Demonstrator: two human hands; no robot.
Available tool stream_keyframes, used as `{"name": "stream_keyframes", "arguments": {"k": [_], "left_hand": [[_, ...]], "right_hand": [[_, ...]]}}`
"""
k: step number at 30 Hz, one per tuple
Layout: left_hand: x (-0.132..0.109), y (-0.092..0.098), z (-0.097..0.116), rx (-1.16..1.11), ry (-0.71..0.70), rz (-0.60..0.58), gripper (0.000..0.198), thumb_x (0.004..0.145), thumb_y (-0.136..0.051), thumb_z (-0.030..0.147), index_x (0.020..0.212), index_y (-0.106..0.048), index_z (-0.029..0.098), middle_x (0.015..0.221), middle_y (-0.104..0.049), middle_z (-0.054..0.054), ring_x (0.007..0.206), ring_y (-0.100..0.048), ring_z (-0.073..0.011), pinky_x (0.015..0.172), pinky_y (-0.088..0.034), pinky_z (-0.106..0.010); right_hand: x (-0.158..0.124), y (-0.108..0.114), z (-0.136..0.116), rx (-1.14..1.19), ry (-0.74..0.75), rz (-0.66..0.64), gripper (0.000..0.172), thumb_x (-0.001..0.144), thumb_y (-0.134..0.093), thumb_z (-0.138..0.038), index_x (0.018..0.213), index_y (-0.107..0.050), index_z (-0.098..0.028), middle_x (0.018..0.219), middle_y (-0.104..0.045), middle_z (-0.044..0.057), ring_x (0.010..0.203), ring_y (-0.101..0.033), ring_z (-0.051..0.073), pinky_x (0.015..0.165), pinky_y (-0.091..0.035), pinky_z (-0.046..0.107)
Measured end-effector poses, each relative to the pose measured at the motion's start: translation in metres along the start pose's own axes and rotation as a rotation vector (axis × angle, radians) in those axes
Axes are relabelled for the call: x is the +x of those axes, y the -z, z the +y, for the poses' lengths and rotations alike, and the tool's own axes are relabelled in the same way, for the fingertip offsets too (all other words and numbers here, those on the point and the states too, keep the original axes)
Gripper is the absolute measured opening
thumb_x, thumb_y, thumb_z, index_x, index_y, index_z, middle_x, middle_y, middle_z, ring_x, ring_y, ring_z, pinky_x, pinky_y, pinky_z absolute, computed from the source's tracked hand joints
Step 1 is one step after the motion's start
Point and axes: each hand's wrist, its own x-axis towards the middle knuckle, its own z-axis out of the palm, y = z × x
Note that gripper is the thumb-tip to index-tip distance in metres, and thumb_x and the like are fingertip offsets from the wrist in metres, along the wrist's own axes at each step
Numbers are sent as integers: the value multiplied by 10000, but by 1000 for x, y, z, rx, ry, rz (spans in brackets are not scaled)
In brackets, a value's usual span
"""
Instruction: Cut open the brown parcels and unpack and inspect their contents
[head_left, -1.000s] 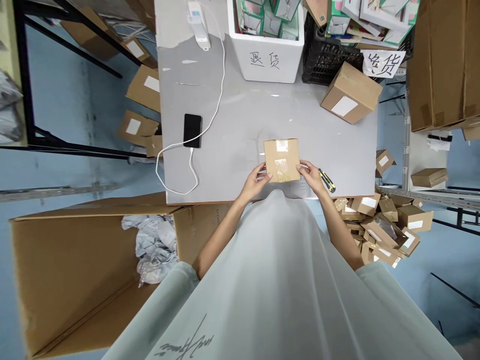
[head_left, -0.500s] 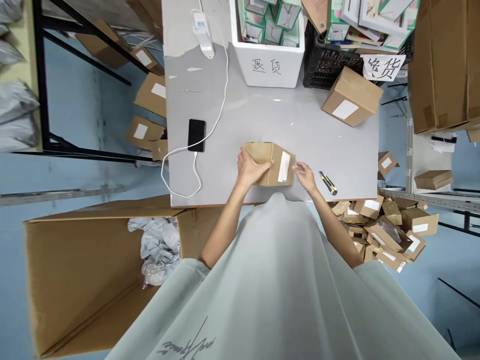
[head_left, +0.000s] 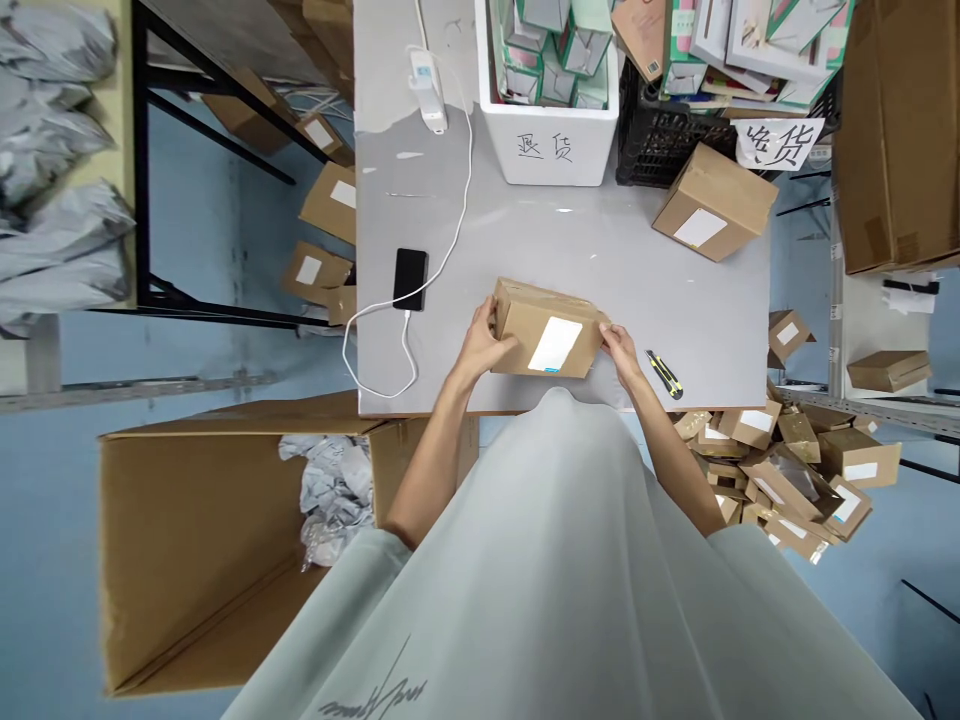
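A small brown cardboard box (head_left: 517, 320) with a white label is held between my two hands near the front edge of the grey table (head_left: 465, 390). My left hand (head_left: 481, 342) grips its left end, thumb on the near face and fingers behind. At the right end, my right hand (head_left: 619, 352) has its fingertips closed on the box's edge. The label faces me. A yellow and black box cutter (head_left: 664, 374) lies just right of my right hand. The underside of the box is hidden.
A white bin (head_left: 559, 150) of small packages and a black crate (head_left: 649, 135) stand at the back. Another cardboard box (head_left: 716, 202) rests at right. A phone (head_left: 410, 279) with a white cable lies left. A large open carton (head_left: 210, 560) stands below left; boxes (head_left: 795, 460) pile up at right.
The box has been turned so its labelled side faces me more fully. My left hand has shifted to its left end, and my right fingers have closed on its right end.
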Motion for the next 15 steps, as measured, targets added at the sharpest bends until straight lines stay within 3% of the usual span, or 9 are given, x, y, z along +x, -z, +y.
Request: {"name": "stream_keyframes", "arguments": {"k": [2,6,10,12,15], "left_hand": [[-10,-7,-1,-91,12,-72,1102,675,-942,279,1697,-533,234,1793,-489,-188,1674,-462,-417,1378,-406,-558],[-31,-29,-13,-211,79,-213,933,791,-926,490,1631,-606,238,1759,-556,-177,1602,-556,-396,1307,-504,-562],[-41,-49,-30,-223,132,-153,920,815,-886,471,1639,-582,199,1828,-458,-199,1630,-525,-384,1308,-503,-560],[-40,-53,-35,-217,136,-132,918,822,-879,438,1653,-566,208,1831,-456,-194,1636,-520,-377,1310,-502,-561],[-36,-52,-37,-202,131,-131,900,823,-886,414,1643,-574,214,1808,-487,-198,1620,-540,-384,1291,-523,-562]], "right_hand": [[-10,14,4,-40,70,75,631,879,-736,-841,1121,-648,-265,1300,-785,115,1307,-730,301,1171,-605,472],[-27,33,19,-121,166,141,579,869,-752,-797,1082,-591,-283,1220,-767,109,1225,-742,300,1175,-586,494],[-29,50,34,-144,112,114,622,800,-782,-831,1040,-594,-289,1166,-772,102,1166,-746,307,1117,-608,496],[-26,65,38,-202,113,98,576,882,-693,-836,1029,-640,-282,1149,-785,102,1154,-736,302,1118,-601,488],[-20,98,44,-486,91,225,452,1039,-548,-659,1082,-711,-240,1232,-776,159,1221,-693,321,1171,-555,499]]}}
